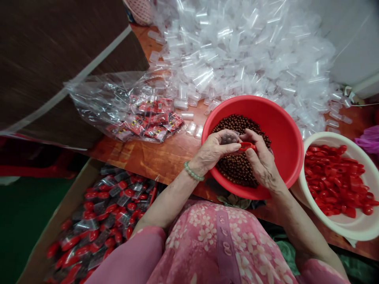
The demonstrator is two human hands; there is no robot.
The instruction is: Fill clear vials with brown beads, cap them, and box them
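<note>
My left hand [211, 153] is closed round a small clear plastic container [230, 137] with brown balls inside. In the fingers of my right hand [263, 161] is a red plastic cap [248, 146], its open side facing up. The two pieces are close together; my fingers hide whether they touch. Both hands are over a red basin [282, 130], where small glossy brown balls [237, 173] lie heaped on the left side.
A white tub [316, 138] of red caps [334, 177] stands at right. Clear containers [237, 59] are piled at the back. A plastic bag [103, 102] with red packets [151, 122] lies left. Below it, a cardboard box [53, 213] holds filled, red-capped containers [97, 221].
</note>
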